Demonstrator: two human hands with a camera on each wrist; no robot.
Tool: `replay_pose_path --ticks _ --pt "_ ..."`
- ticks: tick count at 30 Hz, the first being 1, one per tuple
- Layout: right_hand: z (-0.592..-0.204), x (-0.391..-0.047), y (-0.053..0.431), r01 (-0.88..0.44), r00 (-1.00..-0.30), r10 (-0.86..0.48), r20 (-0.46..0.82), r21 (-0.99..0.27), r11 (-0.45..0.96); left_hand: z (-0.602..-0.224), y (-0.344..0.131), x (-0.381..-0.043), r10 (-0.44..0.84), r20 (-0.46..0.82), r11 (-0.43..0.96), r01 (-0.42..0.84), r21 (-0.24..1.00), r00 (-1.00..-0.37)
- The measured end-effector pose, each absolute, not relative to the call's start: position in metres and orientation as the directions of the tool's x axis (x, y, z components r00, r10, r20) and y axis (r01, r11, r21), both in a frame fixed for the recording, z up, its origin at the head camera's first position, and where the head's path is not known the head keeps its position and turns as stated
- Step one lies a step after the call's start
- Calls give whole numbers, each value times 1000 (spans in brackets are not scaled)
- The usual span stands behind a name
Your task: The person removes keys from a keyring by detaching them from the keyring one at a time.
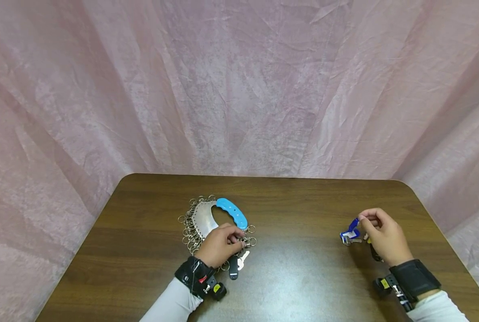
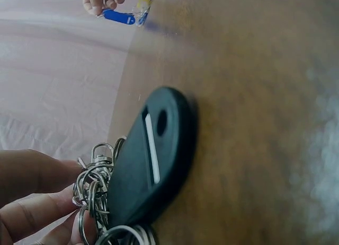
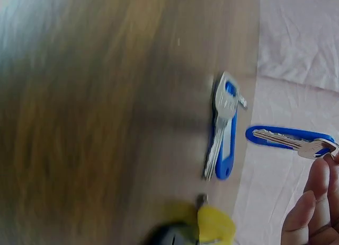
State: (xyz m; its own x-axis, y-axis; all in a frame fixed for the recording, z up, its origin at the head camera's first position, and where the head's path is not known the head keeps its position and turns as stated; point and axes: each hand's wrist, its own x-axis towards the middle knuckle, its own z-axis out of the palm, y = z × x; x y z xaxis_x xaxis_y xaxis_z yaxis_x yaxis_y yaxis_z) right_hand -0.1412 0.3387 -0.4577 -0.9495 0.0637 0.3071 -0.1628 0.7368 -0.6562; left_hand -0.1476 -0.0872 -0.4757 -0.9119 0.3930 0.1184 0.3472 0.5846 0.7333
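Note:
A key holder with a curved metal plate (image 1: pixel 204 216), a blue handle (image 1: pixel 233 212) and many rings along its edge lies left of the table's middle. My left hand (image 1: pixel 222 243) pinches a cluster of metal rings (image 2: pixel 91 189) at its near end. Beside those fingers are a black key tag (image 2: pixel 151 160) and a silver key (image 1: pixel 242 260). At the right, my right hand (image 1: pixel 386 239) pinches a blue key tag with a silver key (image 3: pixel 288 139), raised above the table. Below it lies another blue tag with a key (image 3: pixel 225 128), close to a yellow-headed key (image 3: pixel 216 224).
The brown wooden table (image 1: pixel 296 250) has rounded far corners. Pink curtain cloth (image 1: pixel 255 89) hangs behind it and along the sides. A dark object (image 1: pixel 375 254) lies partly hidden under the right hand. Each wrist wears a black strap with a camera.

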Motion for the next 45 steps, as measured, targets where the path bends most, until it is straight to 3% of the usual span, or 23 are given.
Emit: replay_pose_path --ticks 24,45 --pt "-458 -151 375 -84 -962 77 261 -553 829 -476 -88 -148 399 105 582 340 739 -911" --pt "-456 -165 358 -187 -963 -67 261 -472 861 -479 -88 -149 398 117 584 350 732 -910"
